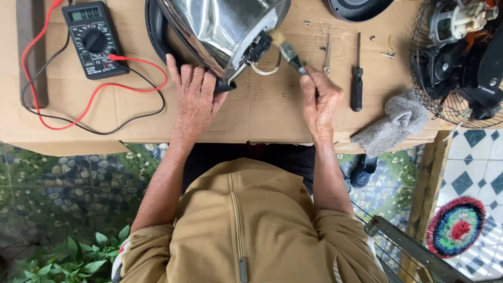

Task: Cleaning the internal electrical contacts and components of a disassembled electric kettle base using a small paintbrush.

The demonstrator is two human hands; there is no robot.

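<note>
A shiny steel electric kettle (217,26) lies tilted on the cardboard-covered table (262,112), its open base with black parts and white wires facing me. My left hand (195,97) grips its black handle and steadies it. My right hand (319,99) holds a small paintbrush (287,50), whose pale bristles touch the black part at the kettle's underside.
A black multimeter (91,36) with red and black leads sits at the far left. Two screwdrivers (357,78), loose screws and a grey cloth (395,123) lie to the right. A dismantled fan in a wire cage (458,57) fills the right corner.
</note>
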